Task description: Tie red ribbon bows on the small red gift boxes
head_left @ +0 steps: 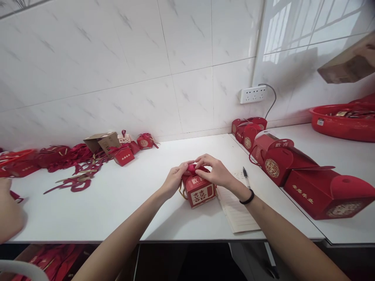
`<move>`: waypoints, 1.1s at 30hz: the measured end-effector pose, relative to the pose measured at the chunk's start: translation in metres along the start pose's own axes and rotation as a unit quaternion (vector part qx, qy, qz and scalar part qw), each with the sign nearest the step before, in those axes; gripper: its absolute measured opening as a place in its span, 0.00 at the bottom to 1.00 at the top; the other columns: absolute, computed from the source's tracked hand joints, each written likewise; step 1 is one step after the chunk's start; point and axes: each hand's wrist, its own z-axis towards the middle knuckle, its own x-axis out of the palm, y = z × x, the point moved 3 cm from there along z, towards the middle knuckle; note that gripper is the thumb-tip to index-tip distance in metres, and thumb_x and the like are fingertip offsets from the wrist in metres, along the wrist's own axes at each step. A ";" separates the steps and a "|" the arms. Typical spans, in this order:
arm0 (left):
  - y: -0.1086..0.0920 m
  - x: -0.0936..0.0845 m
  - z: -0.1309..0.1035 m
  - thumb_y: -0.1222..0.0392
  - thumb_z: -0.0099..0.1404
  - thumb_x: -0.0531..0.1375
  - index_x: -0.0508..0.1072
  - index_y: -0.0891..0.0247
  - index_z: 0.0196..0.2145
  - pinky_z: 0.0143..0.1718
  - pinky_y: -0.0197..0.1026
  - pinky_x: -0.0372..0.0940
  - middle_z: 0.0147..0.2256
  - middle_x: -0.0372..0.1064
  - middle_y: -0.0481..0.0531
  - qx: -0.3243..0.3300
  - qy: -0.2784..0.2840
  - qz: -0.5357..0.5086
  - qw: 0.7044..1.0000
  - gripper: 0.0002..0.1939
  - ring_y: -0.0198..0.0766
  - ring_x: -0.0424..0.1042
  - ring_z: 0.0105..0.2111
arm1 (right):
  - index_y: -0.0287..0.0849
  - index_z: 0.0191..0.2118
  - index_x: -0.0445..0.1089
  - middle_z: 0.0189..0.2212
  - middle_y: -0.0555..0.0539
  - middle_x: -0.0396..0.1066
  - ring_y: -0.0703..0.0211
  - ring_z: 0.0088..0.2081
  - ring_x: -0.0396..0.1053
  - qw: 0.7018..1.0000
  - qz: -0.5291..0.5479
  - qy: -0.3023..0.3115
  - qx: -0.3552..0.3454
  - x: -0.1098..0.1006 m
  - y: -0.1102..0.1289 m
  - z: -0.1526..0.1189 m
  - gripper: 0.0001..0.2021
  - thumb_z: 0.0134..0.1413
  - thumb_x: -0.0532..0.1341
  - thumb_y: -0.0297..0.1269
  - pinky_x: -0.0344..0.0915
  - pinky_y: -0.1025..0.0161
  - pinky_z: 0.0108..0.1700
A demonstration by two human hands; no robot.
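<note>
A small red box (202,194) with gold characters stands upright on the white table, between my two hands. A red ribbon (192,168) lies across its top. My left hand (175,176) is closed at the top left of the box, thumb and fingers pinching the ribbon. From the right, my right hand (213,171) reaches over the top with bent fingers closed on the ribbon too. A gold cord (183,192) hangs at the box's left side. Part of the box top is hidden by my fingers.
An open notebook (238,212) and a pen (246,176) lie right of the box. Larger red boxes (322,191) line the right side. Ribbons (80,177) and small boxes (123,154) lie left. Another person's arm (10,210) is at the left edge; a hand holds a carton (347,64) upper right.
</note>
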 end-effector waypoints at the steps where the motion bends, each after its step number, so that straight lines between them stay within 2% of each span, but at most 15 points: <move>1: 0.000 0.000 0.000 0.44 0.59 0.58 0.69 0.68 0.50 0.44 0.44 0.62 0.37 0.74 0.58 0.000 0.004 0.002 1.000 0.28 0.45 0.72 0.39 | 0.43 0.29 0.70 0.38 0.45 0.67 0.56 0.42 0.67 1.000 -0.007 0.003 -0.004 0.000 0.001 0.000 0.02 0.47 0.60 0.31 0.65 0.59 0.43; 5: 0.003 -0.003 0.001 0.44 0.60 0.56 0.70 0.68 0.49 0.45 0.44 0.62 0.39 0.74 0.58 0.002 0.001 0.020 1.000 0.27 0.45 0.71 0.41 | 0.43 0.28 0.71 0.36 0.46 0.67 0.58 0.40 0.68 1.000 -0.024 0.001 -0.017 -0.002 0.000 0.001 0.03 0.50 0.61 0.30 0.65 0.60 0.43; 9: 0.002 -0.005 0.001 0.44 0.60 0.55 0.72 0.67 0.46 0.47 0.45 0.61 0.43 0.72 0.57 0.018 -0.027 0.072 0.997 0.25 0.46 0.69 0.44 | 0.42 0.26 0.70 0.32 0.48 0.66 0.61 0.34 0.67 0.999 -0.032 0.003 -0.024 -0.002 -0.003 0.002 0.07 0.51 0.59 0.25 0.65 0.62 0.39; 15: -0.010 -0.010 -0.004 0.47 0.63 0.52 0.71 0.65 0.45 0.50 0.46 0.58 0.43 0.72 0.55 0.035 -0.075 0.160 0.984 0.22 0.45 0.68 0.46 | 0.42 0.28 0.69 0.33 0.48 0.65 0.60 0.36 0.66 0.997 -0.066 0.004 -0.035 -0.012 -0.004 0.004 0.08 0.51 0.57 0.23 0.64 0.61 0.41; 19: -0.013 -0.016 -0.008 0.51 0.64 0.50 0.74 0.64 0.35 0.51 0.43 0.57 0.49 0.67 0.54 0.063 -0.089 0.217 0.970 0.18 0.42 0.66 0.47 | 0.42 0.28 0.69 0.33 0.48 0.63 0.60 0.35 0.65 0.995 -0.085 0.033 -0.030 -0.023 -0.003 0.005 0.08 0.51 0.56 0.23 0.63 0.62 0.41; 22: -0.012 -0.018 -0.015 0.53 0.64 0.49 0.74 0.63 0.30 0.52 0.44 0.55 0.48 0.66 0.54 0.083 -0.101 0.268 0.954 0.17 0.42 0.63 0.48 | 0.42 0.28 0.69 0.33 0.47 0.63 0.61 0.34 0.65 0.993 -0.101 0.056 -0.021 -0.030 -0.002 0.005 0.08 0.51 0.55 0.24 0.63 0.63 0.39; 26: -0.016 -0.012 -0.026 0.55 0.62 0.50 0.73 0.62 0.27 0.50 0.44 0.57 0.40 0.66 0.53 0.114 -0.146 0.330 0.926 0.14 0.42 0.63 0.45 | 0.41 0.29 0.68 0.31 0.47 0.64 0.61 0.32 0.64 0.992 -0.107 0.067 0.015 -0.033 0.002 0.005 0.06 0.53 0.57 0.35 0.61 0.63 0.36; 29: -0.020 -0.006 -0.030 0.55 0.60 0.52 0.70 0.62 0.26 0.39 0.41 0.61 0.34 0.64 0.52 0.108 -0.173 0.336 0.920 0.11 0.39 0.66 0.36 | 0.40 0.24 0.62 0.22 0.50 0.61 0.63 0.24 0.58 0.987 -0.111 0.063 0.100 -0.032 0.001 0.004 0.19 0.57 0.52 0.49 0.56 0.65 0.28; 31: -0.020 -0.002 -0.029 0.55 0.60 0.53 0.67 0.63 0.25 0.33 0.39 0.61 0.31 0.64 0.51 0.094 -0.172 0.329 0.924 0.11 0.38 0.66 0.32 | 0.40 0.18 0.57 0.16 0.52 0.53 0.66 0.20 0.51 0.974 -0.119 0.099 0.163 -0.030 0.000 0.002 0.27 0.57 0.47 0.57 0.50 0.65 0.24; 33: -0.020 0.001 -0.028 0.56 0.60 0.52 0.66 0.63 0.25 0.31 0.39 0.60 0.30 0.64 0.50 0.085 -0.164 0.329 0.926 0.10 0.37 0.66 0.31 | 0.40 0.15 0.54 0.14 0.53 0.47 0.67 0.18 0.46 0.963 -0.117 0.141 0.199 -0.026 -0.002 0.000 0.31 0.55 0.46 0.62 0.46 0.65 0.23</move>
